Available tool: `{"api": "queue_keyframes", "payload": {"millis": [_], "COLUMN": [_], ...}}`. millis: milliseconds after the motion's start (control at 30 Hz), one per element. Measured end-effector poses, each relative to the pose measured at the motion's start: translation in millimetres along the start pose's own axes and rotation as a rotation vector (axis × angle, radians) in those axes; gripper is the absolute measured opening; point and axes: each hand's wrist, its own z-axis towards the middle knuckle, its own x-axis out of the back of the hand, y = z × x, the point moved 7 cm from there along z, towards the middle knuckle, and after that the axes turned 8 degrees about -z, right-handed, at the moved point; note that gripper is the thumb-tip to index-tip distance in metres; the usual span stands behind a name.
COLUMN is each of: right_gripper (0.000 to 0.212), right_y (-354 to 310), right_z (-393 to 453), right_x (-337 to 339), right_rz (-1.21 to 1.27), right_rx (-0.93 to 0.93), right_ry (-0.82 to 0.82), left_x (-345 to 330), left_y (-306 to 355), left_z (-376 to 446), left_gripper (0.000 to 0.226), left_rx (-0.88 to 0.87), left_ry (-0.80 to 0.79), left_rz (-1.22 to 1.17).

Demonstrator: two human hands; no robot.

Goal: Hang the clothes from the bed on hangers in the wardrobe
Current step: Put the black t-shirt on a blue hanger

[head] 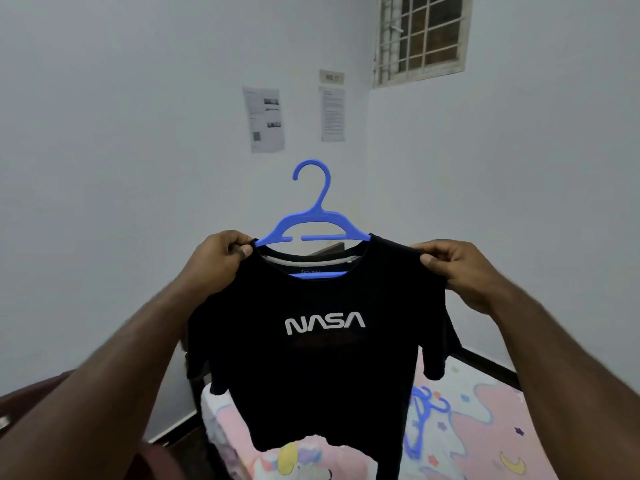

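A black T-shirt [322, 368] with white NASA lettering hangs on a blue plastic hanger [313, 216], held up in front of me over the bed. The hanger's hook sticks up above the collar. My left hand [221, 258] pinches the shirt's left shoulder at the hanger's end. My right hand [457, 268] pinches the right shoulder seam. The wardrobe is out of view.
The bed [485, 420] with a pink patterned sheet lies below, with more blue hangers [424, 414] on it. White walls meet in a corner ahead, with papers [265, 119] taped up and a barred window [420, 32] at upper right.
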Motion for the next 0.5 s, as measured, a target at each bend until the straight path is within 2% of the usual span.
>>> {"api": "queue_keyframes", "payload": {"millis": [133,200,300,333,433,500], "right_gripper": [0.021,0.011,0.069,0.079,0.083,0.076], "right_y": [-12.1,-14.4,-20.6,-24.0,-33.7,-41.1], "right_z": [-4.8,-6.4,-9.7,-11.1,-11.8,-13.1], "right_x": [-21.2,-27.4,-34.0,-36.3,-45.0,-49.5], "right_rz": [0.150,0.226,0.273,0.282,0.303,0.268], "right_rx": [0.059,0.071,0.109,0.109,0.130,0.141], "right_ry": [0.096,0.091,0.058,0.057,0.022,0.004], "left_x": [37.6,61.7,93.2,96.3,94.7,97.8], "left_y": [-7.4,-19.7,-53.3,-63.7,-75.2,-74.3], "left_z": [-25.5,-39.9,-58.9,-64.5,-78.6,-84.7], "left_gripper": [0.012,0.014,0.028,0.031,0.032,0.030], "left_rx": [0.031,0.060,0.141,0.174,0.211,0.214], "left_ry": [-0.028,0.013,0.074,0.057,-0.016,0.010], "left_rz": [-0.139,-0.256,-0.467,-0.575,-0.874,-0.936]}}
